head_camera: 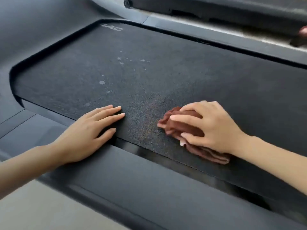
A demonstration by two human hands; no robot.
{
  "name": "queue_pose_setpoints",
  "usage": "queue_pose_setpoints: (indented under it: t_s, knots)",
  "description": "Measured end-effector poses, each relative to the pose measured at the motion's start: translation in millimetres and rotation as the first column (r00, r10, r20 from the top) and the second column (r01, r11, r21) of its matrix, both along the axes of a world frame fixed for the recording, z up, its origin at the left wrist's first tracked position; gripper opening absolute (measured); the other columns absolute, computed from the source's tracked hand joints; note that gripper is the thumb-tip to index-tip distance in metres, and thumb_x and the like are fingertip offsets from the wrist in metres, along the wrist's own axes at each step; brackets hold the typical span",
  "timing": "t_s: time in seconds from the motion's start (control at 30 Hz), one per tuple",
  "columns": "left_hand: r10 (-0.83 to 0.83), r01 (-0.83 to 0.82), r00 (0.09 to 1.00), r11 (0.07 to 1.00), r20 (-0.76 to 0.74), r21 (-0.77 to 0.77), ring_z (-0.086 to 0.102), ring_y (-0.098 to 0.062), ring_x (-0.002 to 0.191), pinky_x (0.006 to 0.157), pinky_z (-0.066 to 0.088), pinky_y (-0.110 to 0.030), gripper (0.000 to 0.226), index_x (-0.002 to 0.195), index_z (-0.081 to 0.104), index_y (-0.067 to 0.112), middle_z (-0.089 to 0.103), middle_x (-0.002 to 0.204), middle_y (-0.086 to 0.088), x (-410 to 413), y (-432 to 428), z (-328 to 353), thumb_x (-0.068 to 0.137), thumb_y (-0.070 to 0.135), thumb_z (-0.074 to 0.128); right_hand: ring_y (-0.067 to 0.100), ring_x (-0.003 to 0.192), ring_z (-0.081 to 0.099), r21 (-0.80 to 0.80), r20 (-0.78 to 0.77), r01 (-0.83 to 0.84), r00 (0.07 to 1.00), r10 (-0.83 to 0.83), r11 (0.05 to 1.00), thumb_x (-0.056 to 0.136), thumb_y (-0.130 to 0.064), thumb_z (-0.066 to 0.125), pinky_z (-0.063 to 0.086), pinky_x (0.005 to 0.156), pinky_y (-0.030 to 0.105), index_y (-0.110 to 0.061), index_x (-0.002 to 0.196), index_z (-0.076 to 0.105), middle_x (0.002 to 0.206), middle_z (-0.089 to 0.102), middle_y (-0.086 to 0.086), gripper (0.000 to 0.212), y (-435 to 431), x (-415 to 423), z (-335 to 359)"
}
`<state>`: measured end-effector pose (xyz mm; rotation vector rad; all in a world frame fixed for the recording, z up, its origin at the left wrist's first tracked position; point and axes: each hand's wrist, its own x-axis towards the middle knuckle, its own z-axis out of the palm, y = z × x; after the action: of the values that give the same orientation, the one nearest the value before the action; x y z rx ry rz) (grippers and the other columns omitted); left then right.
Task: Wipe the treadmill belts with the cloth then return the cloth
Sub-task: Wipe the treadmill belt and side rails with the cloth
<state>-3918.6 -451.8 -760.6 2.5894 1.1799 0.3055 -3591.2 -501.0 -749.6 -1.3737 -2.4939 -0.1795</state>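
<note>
Two bare hands rest on the dark, textured treadmill belt [166, 77] in the head view. The right hand [211, 128] presses down on a bunched reddish-brown cloth [186, 130], its grip spread over the fabric with fingers curled onto the folds. The cloth lies on the belt near its closer edge, and part of it trails out under the wrist. The left hand [86, 135] lies flat and holds nothing, its fingers on the belt and its palm over the side rail [132, 176]. Several pale spots [102, 82] mark the belt beyond the left hand. At the far right edge sits a small blurred reddish shape [303, 31], possibly another cloth.
</note>
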Motion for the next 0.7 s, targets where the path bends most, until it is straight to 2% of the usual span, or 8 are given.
queue_pose_setpoints:
  t_s: [0.07, 0.13, 0.17, 0.23, 0.37, 0.5, 0.6, 0.7]
  knots:
    - [-0.002, 0.002, 1.0, 1.0, 0.002, 0.008, 0.02, -0.006, 0.14, 0.116, 0.012, -0.026, 0.066, 0.139, 0.04, 0.027, 0.03, 0.148, 0.013, -1.1, 1.1, -1.6, 0.083, 0.054, 0.017, 0.033, 0.106, 0.054, 0.004, -0.08, 0.369, 0.927, -0.368, 0.929, 0.084, -0.051, 0.05, 0.04, 0.088, 0.045, -0.035, 0.126, 0.057, 0.117, 0.056, 0.004, 0.045, 11.8, 34.9, -0.1]
    - [-0.009, 0.009, 1.0, 1.0, 0.003, 0.022, 0.022, -0.01, 0.14, 0.116, 0.014, -0.031, 0.068, 0.139, 0.042, 0.025, 0.032, 0.148, 0.011, -1.5, 1.8, -3.4, 0.083, 0.054, 0.015, 0.036, 0.112, 0.047, -0.1, -0.141, 0.655, 0.736, -0.662, 0.749, 0.087, -0.048, 0.052, 0.039, 0.093, 0.046, -0.038, 0.13, 0.05, 0.122, 0.049, 0.006, 0.043, 16.9, 55.5, -2.9]
    - [-0.011, 0.011, 1.0, 1.0, 0.003, 0.026, 0.023, -0.012, 0.14, 0.117, 0.016, -0.034, 0.068, 0.138, 0.042, 0.024, 0.033, 0.148, 0.01, -1.8, 2.2, -4.3, 0.083, 0.053, 0.015, 0.039, 0.112, 0.045, -0.133, -0.133, 0.726, 0.662, -0.738, 0.675, 0.089, -0.046, 0.052, 0.038, 0.093, 0.046, -0.037, 0.131, 0.048, 0.124, 0.047, 0.008, 0.043, 17.3, 55.1, -4.9]
    - [-0.014, 0.014, 1.0, 0.999, 0.002, 0.039, 0.025, -0.015, 0.14, 0.116, 0.02, -0.04, 0.066, 0.138, 0.043, 0.023, 0.034, 0.148, 0.006, -2.1, 2.5, -5.7, 0.085, 0.052, 0.017, 0.041, 0.109, 0.044, -0.079, -0.088, 0.774, 0.623, -0.777, 0.629, 0.09, -0.044, 0.052, 0.037, 0.093, 0.045, -0.031, 0.131, 0.049, 0.127, 0.045, 0.013, 0.042, 16.4, 34.8, -7.1]
    - [0.009, -0.007, 1.0, 0.997, -0.025, 0.071, 0.02, -0.014, 0.142, 0.117, 0.015, -0.036, 0.051, 0.143, 0.035, 0.02, 0.03, 0.151, 0.006, -1.4, 2.3, -10.6, 0.096, 0.039, 0.037, 0.036, 0.1, 0.048, -0.027, -0.099, 0.652, 0.752, -0.652, 0.757, 0.089, -0.041, 0.054, 0.039, 0.091, 0.042, -0.031, 0.125, 0.056, 0.121, 0.05, 0.007, 0.038, 0.9, -40.5, -5.3]
    - [0.015, -0.012, 0.999, 0.996, -0.031, 0.093, 0.021, -0.016, 0.141, 0.114, 0.016, -0.035, 0.053, 0.143, 0.035, 0.016, 0.031, 0.151, 0.004, -1.1, 3.0, -12.8, 0.095, 0.039, 0.039, 0.028, 0.096, 0.052, -0.077, -0.057, 0.255, 0.964, -0.26, 0.964, 0.085, -0.043, 0.052, 0.044, 0.086, 0.041, -0.034, 0.122, 0.06, 0.119, 0.055, 0.003, 0.039, -26.8, -92.4, -4.9]
    - [0.009, -0.006, 0.999, 0.996, -0.038, 0.086, 0.022, -0.018, 0.141, 0.114, 0.016, -0.037, 0.054, 0.142, 0.037, 0.014, 0.032, 0.15, 0.002, -0.2, 3.0, -10.9, 0.092, 0.035, 0.045, 0.027, 0.11, 0.052, -0.208, 0.005, 0.069, 0.998, -0.069, 0.976, 0.087, -0.036, 0.057, 0.043, 0.09, 0.048, -0.033, 0.127, 0.056, 0.13, 0.052, 0.004, 0.04, -41.5, -63.1, 7.0]
    - [0.011, -0.008, 1.0, 0.997, -0.026, 0.079, 0.023, -0.02, 0.141, 0.114, 0.017, -0.039, 0.053, 0.141, 0.038, 0.011, 0.033, 0.15, 0.0, 0.6, 0.7, -9.7, 0.092, 0.032, 0.046, 0.028, 0.116, 0.05, -0.218, 0.009, 0.148, 0.989, -0.15, 0.965, 0.086, -0.03, 0.058, 0.043, 0.091, 0.052, -0.031, 0.128, 0.05, 0.13, 0.051, 0.009, 0.042, -65.1, -22.7, 13.6]
